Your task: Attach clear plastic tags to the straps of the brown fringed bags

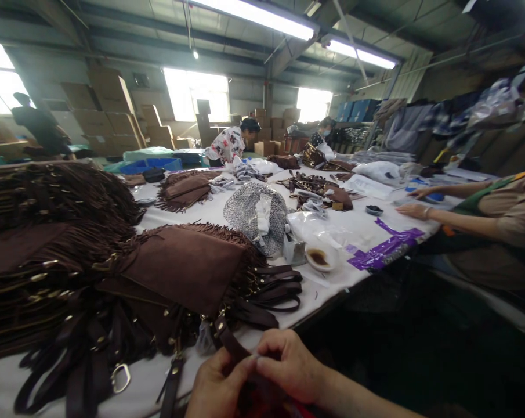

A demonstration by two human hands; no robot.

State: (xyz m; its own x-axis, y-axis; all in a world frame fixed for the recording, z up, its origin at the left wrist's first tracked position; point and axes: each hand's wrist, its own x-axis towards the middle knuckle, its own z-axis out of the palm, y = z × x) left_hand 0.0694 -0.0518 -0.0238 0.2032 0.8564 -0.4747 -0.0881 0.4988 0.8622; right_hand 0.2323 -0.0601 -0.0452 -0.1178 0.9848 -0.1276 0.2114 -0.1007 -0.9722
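Note:
At the bottom of the view, my left hand (221, 386) is closed around a dark brown leather strap (232, 342) with a brass-coloured stud near its clasp. My right hand (294, 366) is pinched, its fingertips meeting my left thumb at the strap's edge. What lies between those fingertips is too small to make out. The strap leads up to a brown fringed bag (184, 264) lying flat on the table. Beside the strap hangs a small clear plastic wrap (205, 337). More straps and a metal clasp (120, 377) lie to the left.
Tall stacks of fringed bags (49, 197) fill the left side. Beyond my hands are a bubble-wrap sheet (256, 212), a small box (294, 249) and a dish of brown liquid (318, 258). A co-worker's hands (414, 210) rest on the right; purple tape (386, 247) marks the table edge.

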